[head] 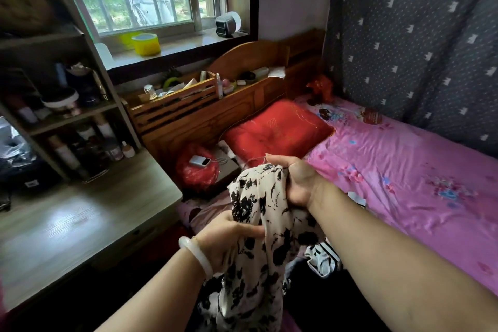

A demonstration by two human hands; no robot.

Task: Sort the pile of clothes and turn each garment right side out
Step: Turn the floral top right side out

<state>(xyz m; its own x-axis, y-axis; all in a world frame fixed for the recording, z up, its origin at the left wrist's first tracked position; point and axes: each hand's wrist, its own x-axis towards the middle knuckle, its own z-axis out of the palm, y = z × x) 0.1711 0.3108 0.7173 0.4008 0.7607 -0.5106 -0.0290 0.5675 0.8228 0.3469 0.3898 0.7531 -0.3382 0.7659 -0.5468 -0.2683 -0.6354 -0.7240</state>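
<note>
A cream garment with black flower blotches point(258, 226) hangs bunched in front of me over the near edge of the bed. My right hand point(295, 183) grips its top edge, palm toward me, fingers curled over the cloth. Lower down, my left hand point(229, 234), with a pale bangle on its wrist, clutches a fold of the same garment. Under it lie a black-and-white striped piece point(323, 259) and some dark cloth; the rest of the pile is hidden by my arms.
The bed has a pink flowered sheet point(404, 183), a red pillow point(277, 132) and a red bag point(198, 167) with a power bank on it. A wooden desk point(80, 224) and cluttered shelves stand left. A dark patterned curtain hangs on the right.
</note>
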